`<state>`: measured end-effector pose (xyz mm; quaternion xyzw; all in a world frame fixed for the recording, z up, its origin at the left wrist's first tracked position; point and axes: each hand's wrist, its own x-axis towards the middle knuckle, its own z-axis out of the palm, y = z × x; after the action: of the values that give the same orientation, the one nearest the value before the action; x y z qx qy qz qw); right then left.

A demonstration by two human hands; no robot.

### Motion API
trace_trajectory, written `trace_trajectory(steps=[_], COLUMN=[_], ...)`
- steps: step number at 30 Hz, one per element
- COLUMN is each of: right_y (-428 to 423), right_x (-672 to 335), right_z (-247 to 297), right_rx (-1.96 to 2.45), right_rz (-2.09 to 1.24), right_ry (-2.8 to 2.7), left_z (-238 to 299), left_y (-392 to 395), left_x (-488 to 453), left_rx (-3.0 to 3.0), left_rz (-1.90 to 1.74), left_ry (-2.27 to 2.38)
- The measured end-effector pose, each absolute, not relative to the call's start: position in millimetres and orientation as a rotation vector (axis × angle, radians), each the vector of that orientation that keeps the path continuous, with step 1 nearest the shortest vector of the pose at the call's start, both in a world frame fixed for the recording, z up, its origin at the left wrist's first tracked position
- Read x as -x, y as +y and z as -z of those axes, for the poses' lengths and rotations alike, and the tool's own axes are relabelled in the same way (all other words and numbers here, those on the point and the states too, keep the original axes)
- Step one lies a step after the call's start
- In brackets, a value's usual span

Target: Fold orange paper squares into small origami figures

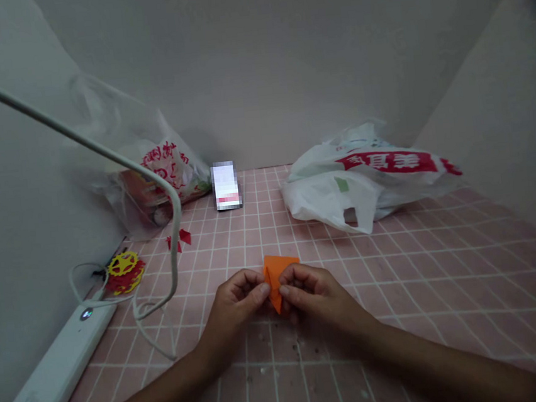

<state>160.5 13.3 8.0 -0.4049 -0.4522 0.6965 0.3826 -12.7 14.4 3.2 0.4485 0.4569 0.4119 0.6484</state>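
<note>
Orange paper (279, 274): a small folded piece, pointed at the bottom and wider at the top. It is held just above the pink gridded surface (445, 272), about midway between the left and right edges and nearer the near edge than the far one.

Left hand (237, 300): fingers curled, thumb and forefinger pinching the paper's left side. Right hand (315, 292): the same pinch on the right side. The fingertips of the two hands almost meet over the fold. The top corner and bottom tip stick out above and below the hands.

Handling, as judged: very light and thin. It is stiff only along its creases and likely to crumple or tear under a hard squeeze. Best held at the folded edges with the fingertips, where the layers stack up, rather than by the loose tip.

Around it:
- Far right: a white bag (344, 200) with red print, slumped on the surface.
- Far left corner: a clear bag (137, 175) with printed packets inside.
- Left edge: a white power strip (52, 373), with a cable (174, 235) looping over it.
- Beside the strip: yellow and red paper cutouts (124, 272).
- A little farther in: small red scraps (180, 239).

All of these lie well apart from the hands.
</note>
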Motion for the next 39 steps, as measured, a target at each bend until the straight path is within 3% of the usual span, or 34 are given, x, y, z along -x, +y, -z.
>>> trace_trajectory(steps=[5, 14, 20, 25, 34, 39], right_y=[11.7, 3.4, 1.8, 5.0, 8.6, 11.1], right_x=[-161.1, -168.6, -168.9, -167.5, -165.3, -164.6], right_z=[-4.1, -4.9, -0.7, -7.6, 4.8, 8.4], right_rx=[0.991, 0.705, 0.664, 0.656, 0.883, 0.832], right_rz=[-1.664, -0.557, -0.399, -0.681, -1.633, -1.799], right_ry=[-1.256, -1.854, -1.885, -1.887, -1.310, -1.141], left_z=[-2.9, -17.0, -21.8, -22.4, -14.6, -15.9], left_y=[14.2, 2.0, 2.7, 2.7, 3.8, 6.4], left_x=[14.3, 22.2, 22.0, 19.2, 14.6, 12.1], left_rx=[-1.208, -2.321, -2.433, -2.193, -1.305, -1.138], left_rz=[-1.012, -1.435, -1.413, -1.342, -1.009, -0.968], left_ry=[1.035, 0.807, 0.797, 0.912, 1.032, 0.928])
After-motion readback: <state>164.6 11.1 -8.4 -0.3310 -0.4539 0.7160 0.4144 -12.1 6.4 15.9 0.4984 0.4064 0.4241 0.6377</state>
